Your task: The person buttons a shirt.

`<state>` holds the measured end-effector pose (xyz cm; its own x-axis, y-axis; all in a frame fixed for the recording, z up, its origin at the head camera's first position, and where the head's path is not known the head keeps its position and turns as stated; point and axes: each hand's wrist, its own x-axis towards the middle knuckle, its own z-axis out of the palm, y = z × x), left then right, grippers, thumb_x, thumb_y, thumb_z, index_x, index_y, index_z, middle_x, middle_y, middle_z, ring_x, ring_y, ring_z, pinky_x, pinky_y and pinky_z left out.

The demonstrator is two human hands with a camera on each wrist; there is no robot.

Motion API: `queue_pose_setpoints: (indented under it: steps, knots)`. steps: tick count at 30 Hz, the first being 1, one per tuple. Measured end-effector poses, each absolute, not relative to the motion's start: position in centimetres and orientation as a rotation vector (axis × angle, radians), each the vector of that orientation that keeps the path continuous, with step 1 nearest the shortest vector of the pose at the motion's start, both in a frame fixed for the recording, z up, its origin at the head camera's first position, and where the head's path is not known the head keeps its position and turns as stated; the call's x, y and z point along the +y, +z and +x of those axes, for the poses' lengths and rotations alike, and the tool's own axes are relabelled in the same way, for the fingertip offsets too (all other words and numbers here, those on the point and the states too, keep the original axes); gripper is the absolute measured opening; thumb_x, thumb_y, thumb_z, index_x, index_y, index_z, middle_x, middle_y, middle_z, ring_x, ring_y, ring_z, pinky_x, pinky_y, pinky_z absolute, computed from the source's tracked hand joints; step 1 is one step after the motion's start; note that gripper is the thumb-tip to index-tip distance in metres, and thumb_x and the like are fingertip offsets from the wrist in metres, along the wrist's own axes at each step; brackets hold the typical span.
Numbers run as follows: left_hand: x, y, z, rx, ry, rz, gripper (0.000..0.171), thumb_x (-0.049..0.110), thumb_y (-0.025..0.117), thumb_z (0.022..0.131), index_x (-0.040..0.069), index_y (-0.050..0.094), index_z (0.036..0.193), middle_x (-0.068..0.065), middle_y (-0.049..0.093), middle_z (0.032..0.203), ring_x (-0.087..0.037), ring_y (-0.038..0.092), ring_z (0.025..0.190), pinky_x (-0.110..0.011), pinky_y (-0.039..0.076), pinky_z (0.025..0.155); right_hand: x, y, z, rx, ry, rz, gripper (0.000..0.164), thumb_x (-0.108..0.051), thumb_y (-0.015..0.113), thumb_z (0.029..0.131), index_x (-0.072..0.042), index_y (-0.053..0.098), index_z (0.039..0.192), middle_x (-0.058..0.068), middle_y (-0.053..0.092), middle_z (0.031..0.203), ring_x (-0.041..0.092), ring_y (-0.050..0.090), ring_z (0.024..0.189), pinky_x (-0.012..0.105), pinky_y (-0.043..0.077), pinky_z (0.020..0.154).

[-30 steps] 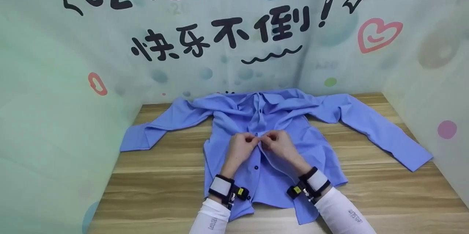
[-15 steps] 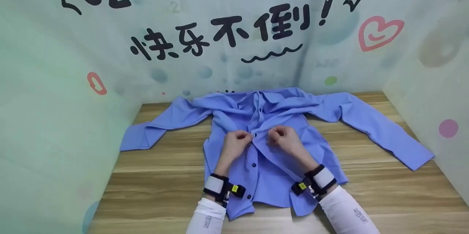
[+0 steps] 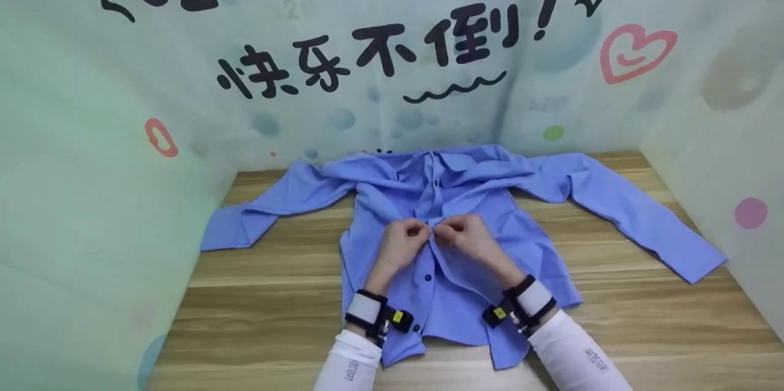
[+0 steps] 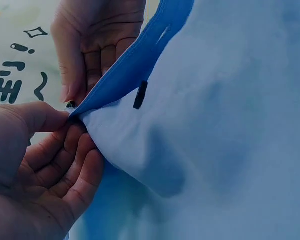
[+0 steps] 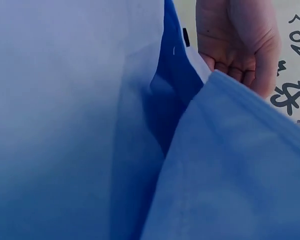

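A blue long-sleeved shirt (image 3: 392,201) lies front up, with dark buttons down its front. My left hand (image 3: 401,247) pinches the front edge at mid-placket between thumb and index finger. Facing it, my right hand (image 3: 471,241) pinches the other front edge, its fingertips close to the left ones. In the left wrist view a dark button (image 4: 71,104) peeks out between the two hands' fingertips, and a buttonhole (image 4: 163,33) shows higher on the blue band. A lower button (image 3: 428,277) sits below the hands. Cloth covers most of the right hand in the right wrist view.
Both sleeves spread sideways, the left sleeve (image 3: 226,230) and the right sleeve (image 3: 637,228), across the wooden table (image 3: 257,317). A printed cloth backdrop (image 3: 343,115) with black lettering closes off the back and both sides.
Half a second ago my right hand was apart to the right, with a button showing between the hands. It has come back to the left hand, and that button is hidden in the head view.
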<state>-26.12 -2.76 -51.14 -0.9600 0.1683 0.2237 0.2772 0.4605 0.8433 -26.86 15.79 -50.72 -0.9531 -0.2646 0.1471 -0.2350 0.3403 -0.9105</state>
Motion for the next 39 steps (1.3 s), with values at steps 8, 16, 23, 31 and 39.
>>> queue_pose_setpoints:
  steps: [8, 16, 23, 31, 39]
  knots:
    - [-2.6, -51.1, -26.1, -2.546, -1.538, -0.434, 0.013, 0.013, 0.068, 0.094, 0.004, 0.077, 0.089, -0.006, 0.073, 0.085, -0.016, 0.065, 0.077, -0.029, 0.052, 0.073, 16.1, -50.8, -27.0, 2.597, -1.674, -0.538, 0.019, -0.010, 0.065, 0.099, 0.003, 0.075, 0.089, 0.006, 0.068, 0.077, 0.012, 0.058, 0.068, 0.024, 0.048, 0.063]
    - [-2.8, -51.0, -26.2, -2.570, -1.581, -0.342, 0.013, 0.014, 0.070, 0.092, 0.003, 0.078, 0.091, -0.007, 0.075, 0.089, -0.019, 0.066, 0.082, -0.031, 0.053, 0.077, 16.3, -51.1, -27.2, 2.417, -1.766, -0.533, 0.022, -0.009, 0.064, 0.101, 0.011, 0.071, 0.095, 0.017, 0.071, 0.084, 0.014, 0.065, 0.074, 0.028, 0.057, 0.071]
    - [-2.2, -51.2, -26.1, -2.669, -1.422, -0.448, 0.017, 0.014, 0.064, 0.100, 0.004, 0.076, 0.092, -0.004, 0.069, 0.081, -0.011, 0.057, 0.070, -0.028, 0.048, 0.067, 16.5, -51.1, -27.2, 2.398, -1.763, -0.387, 0.022, -0.010, 0.067, 0.099, 0.010, 0.074, 0.097, 0.013, 0.072, 0.082, 0.014, 0.067, 0.073, 0.029, 0.058, 0.071]
    - [-3.7, -49.6, -25.5, -2.808, -1.251, -0.596, 0.016, 0.013, 0.065, 0.099, 0.004, 0.078, 0.096, -0.007, 0.073, 0.088, -0.017, 0.064, 0.078, -0.031, 0.051, 0.072, 17.3, -49.5, -26.5, 2.662, -1.393, -0.607, 0.022, -0.014, 0.064, 0.101, 0.003, 0.077, 0.096, 0.013, 0.073, 0.086, 0.015, 0.062, 0.072, 0.030, 0.052, 0.068]
    - [-5.6, -48.1, -24.2, -3.012, -1.019, -0.713, 0.013, 0.015, 0.069, 0.096, 0.005, 0.078, 0.092, -0.001, 0.069, 0.080, -0.009, 0.056, 0.068, -0.028, 0.049, 0.067, 18.9, -46.6, -25.0, 2.650, -0.884, -1.127, 0.027, -0.009, 0.060, 0.102, 0.004, 0.071, 0.123, 0.019, 0.071, 0.122, 0.037, 0.066, 0.114, 0.050, 0.052, 0.097]
